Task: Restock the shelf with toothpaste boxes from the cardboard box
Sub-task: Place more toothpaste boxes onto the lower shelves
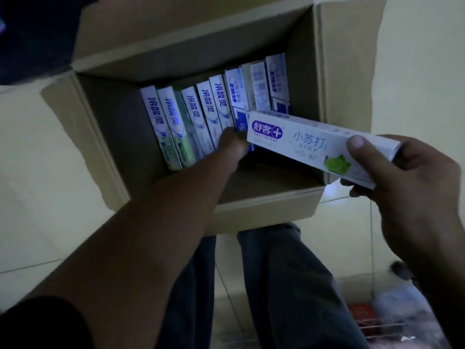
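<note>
An open cardboard box [105,137] sits on the pale floor, flaps spread. Inside it, several white toothpaste boxes [198,114] stand side by side in a row. My left hand [231,149] reaches down into the carton against the row; its fingers are hidden behind the box I carry, so its grasp is unclear. My right hand [402,182] grips a white toothpaste box [302,142] with a purple logo and a green leaf, thumb on top, held level over the carton's right side.
My dark trouser legs [276,285] stand just in front of the carton. At the lower right a wire rack [377,323] holds blurred packages. A dark shape [32,34] fills the upper left corner. Pale tiled floor surrounds the carton.
</note>
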